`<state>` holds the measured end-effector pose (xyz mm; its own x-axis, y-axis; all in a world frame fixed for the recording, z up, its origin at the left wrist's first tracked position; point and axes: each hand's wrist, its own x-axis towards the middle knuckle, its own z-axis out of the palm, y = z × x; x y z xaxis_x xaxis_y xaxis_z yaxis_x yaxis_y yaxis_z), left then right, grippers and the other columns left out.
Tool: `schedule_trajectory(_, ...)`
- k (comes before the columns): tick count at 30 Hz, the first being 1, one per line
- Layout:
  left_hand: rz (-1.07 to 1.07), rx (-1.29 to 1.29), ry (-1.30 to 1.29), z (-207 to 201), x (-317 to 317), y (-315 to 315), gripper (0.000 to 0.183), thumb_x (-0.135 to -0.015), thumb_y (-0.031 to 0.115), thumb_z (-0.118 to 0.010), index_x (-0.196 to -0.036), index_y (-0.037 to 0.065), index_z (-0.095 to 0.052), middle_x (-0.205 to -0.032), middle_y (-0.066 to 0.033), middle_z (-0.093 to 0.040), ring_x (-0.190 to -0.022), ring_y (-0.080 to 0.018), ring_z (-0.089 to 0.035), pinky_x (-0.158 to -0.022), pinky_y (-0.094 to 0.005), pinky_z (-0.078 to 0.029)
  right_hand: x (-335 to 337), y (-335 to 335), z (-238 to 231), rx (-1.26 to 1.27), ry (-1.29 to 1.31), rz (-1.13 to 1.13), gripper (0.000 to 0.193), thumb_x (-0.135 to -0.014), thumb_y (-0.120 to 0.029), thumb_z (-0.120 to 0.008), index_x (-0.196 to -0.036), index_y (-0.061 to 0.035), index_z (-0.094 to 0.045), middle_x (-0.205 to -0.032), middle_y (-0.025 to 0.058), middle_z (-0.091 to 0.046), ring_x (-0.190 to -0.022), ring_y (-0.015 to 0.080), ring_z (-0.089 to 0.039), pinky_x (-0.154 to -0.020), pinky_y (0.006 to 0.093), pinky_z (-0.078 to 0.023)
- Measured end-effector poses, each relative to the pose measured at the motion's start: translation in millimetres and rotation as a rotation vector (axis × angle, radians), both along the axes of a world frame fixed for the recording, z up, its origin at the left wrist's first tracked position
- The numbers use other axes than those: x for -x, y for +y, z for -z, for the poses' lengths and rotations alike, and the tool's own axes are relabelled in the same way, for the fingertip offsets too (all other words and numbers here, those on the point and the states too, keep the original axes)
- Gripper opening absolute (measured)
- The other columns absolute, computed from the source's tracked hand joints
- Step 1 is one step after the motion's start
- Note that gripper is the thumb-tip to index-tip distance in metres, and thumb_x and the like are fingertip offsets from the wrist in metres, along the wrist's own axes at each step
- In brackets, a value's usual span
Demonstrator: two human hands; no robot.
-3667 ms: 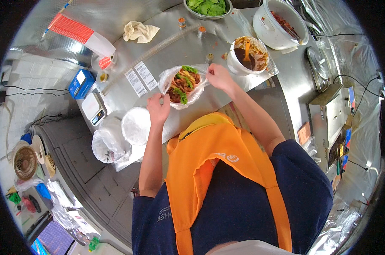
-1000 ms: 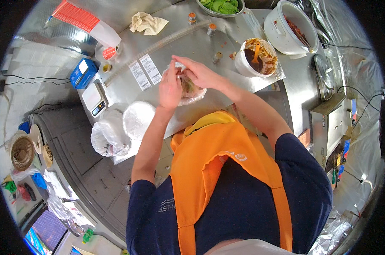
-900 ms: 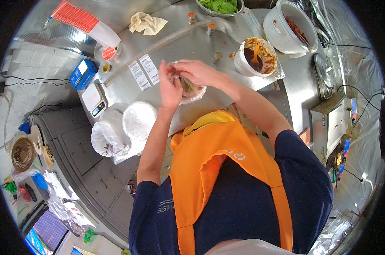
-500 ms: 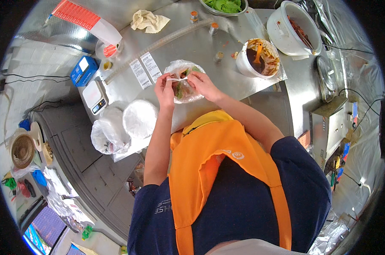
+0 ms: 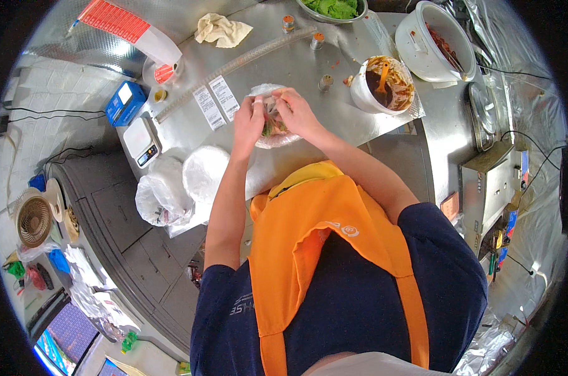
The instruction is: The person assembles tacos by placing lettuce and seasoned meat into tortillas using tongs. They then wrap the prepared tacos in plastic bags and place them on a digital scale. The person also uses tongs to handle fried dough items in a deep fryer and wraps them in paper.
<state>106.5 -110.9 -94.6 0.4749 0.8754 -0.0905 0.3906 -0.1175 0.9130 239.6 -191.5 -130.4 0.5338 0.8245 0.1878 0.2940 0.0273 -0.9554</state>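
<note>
A clear plastic bag (image 5: pixel 277 141) of food with green leaves and reddish-brown pieces rests on the steel table. My left hand (image 5: pixel 249 123) holds its upper left side, fingers bent over the film. From the right, my right hand (image 5: pixel 297 115) pinches the gathered plastic near the top. The fingertips of both hands come close together above the food, and the bag's knot or opening is hidden beneath them. Just left of the bag lie two printed paper slips (image 5: pixel 224 97).
To the right stand a white tub of dark sauce (image 5: pixel 363 94) with an orange utensil and a larger white tub (image 5: pixel 413 44). Plastic-wrapped round stacks (image 5: pixel 205 172) and a small scale (image 5: pixel 141 141) sit at left. A cloth (image 5: pixel 222 31) and a bowl of greens (image 5: pixel 333 9) are farther back.
The stretched white twist of plastic between my hands no longer shows. Both hands have shifted slightly up and closer together over the bag, covering more of its top.
</note>
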Motion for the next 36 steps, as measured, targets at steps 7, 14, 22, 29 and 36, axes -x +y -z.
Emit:
schedule_trajectory(7, 0.085, -0.034, 0.271, -7.1, -8.1, 13.8, 0.062, -0.099, 0.055, -0.050, -0.099, -0.002, -0.073, -0.085, -0.0232, -0.074, -0.086, -0.0413, -0.072, -0.080, -0.0459, -0.054, -1.7, 7.2, 1.2, 0.192, -0.117, -0.231, 0.023, -0.095, -0.018, -0.057, -0.103, 0.0044, -0.056, -0.083, 0.0252, -0.066, -0.079, 0.0421, -0.066, -0.068, 0.0463, -0.051)
schedule_trajectory(14, 0.186, 0.451, -0.225, 12.9, 4.1, 25.2, 0.039, -0.090, 0.037, -0.059, -0.102, 0.004, -0.077, -0.092, -0.0174, -0.074, -0.082, -0.0303, -0.070, -0.080, -0.0373, -0.053, -8.3, 28.8, -5.6, 0.236, 0.227, -0.142, 0.039, -0.091, -0.007, -0.064, -0.126, 0.0029, -0.049, -0.086, 0.0153, -0.067, -0.076, 0.0255, -0.068, -0.063, 0.0408, -0.052)
schedule_trajectory(22, 0.341, -0.940, 0.331, 2.4, 7.7, -31.0, 0.032, -0.075, 0.016, -0.077, -0.107, 0.013, -0.077, -0.100, -0.0037, -0.073, -0.106, -0.0236, -0.058, -0.088, -0.0415, -0.042, -10.1, 12.5, -19.5, 0.570, 0.888, 0.139, 0.020, -0.093, -0.006, -0.062, -0.112, -0.0081, -0.058, -0.077, 0.0103, -0.063, -0.065, 0.0206, -0.063, -0.054, 0.0334, -0.048)
schedule_trajectory(29, 0.203, -0.535, -0.200, 36.4, 13.3, -23.8, 0.032, -0.073, 0.007, -0.077, -0.105, 0.009, -0.076, -0.096, -0.0079, -0.072, -0.089, -0.0288, -0.067, -0.076, -0.0427, -0.053, 5.4, -24.0, -13.2, 0.374, -0.669, 0.038, 0.022, -0.090, -0.014, -0.065, -0.109, -0.0065, -0.058, -0.078, 0.0192, -0.066, -0.071, 0.0388, -0.067, -0.067, 0.0482, -0.053)
schedule_trajectory(36, 0.342, -0.778, -0.130, 22.2, 7.9, -6.7, 0.029, -0.079, 0.006, -0.075, -0.107, 0.009, -0.074, -0.102, -0.0095, -0.072, -0.091, -0.0321, -0.070, -0.076, -0.0411, -0.057, -19.5, -11.2, -20.4, 0.228, -0.081, -0.264, 0.036, -0.092, -0.003, -0.065, -0.128, -0.0026, -0.060, -0.103, 0.0129, -0.075, -0.090, 0.0229, -0.072, -0.080, 0.0318, -0.057)
